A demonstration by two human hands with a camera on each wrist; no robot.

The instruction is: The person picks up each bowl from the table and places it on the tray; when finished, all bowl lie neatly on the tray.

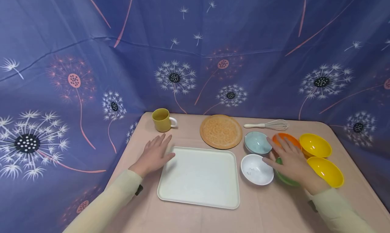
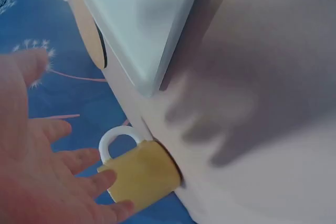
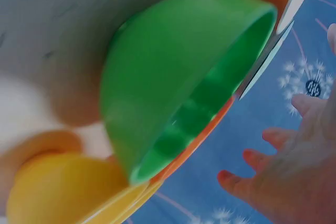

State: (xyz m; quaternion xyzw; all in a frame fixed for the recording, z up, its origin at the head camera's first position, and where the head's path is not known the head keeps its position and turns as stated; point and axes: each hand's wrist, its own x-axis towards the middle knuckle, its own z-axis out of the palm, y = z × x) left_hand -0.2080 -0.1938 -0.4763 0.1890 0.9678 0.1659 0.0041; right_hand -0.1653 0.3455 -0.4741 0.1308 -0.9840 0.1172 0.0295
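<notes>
My left hand [image 1: 154, 156], fingers spread, hovers by the upper left corner of a cream tray [image 1: 199, 179]. A mustard-yellow mug [image 1: 162, 120] with a white handle stands just beyond its fingertips. Over the bowls on the right is my right hand [image 1: 289, 160], its fingers also spread and holding nothing. It partly covers a green bowl [image 1: 286, 179] and an orange bowl [image 1: 297, 141]. In the right wrist view the green bowl [image 3: 173, 72] looms large, with the hand [image 3: 294, 156] apart from it. A white bowl [image 1: 257, 172] and a light blue bowl [image 1: 256, 143] lie left of that hand.
Two yellow bowls [image 1: 315, 145] stand at the far right. A round tan board [image 1: 220, 131] lies behind the tray, and a whisk [image 1: 269, 125] with a white handle lies near the back edge. Blue dandelion-print cloth [image 1: 195, 40] hangs behind the pink-covered table [image 1: 182, 219].
</notes>
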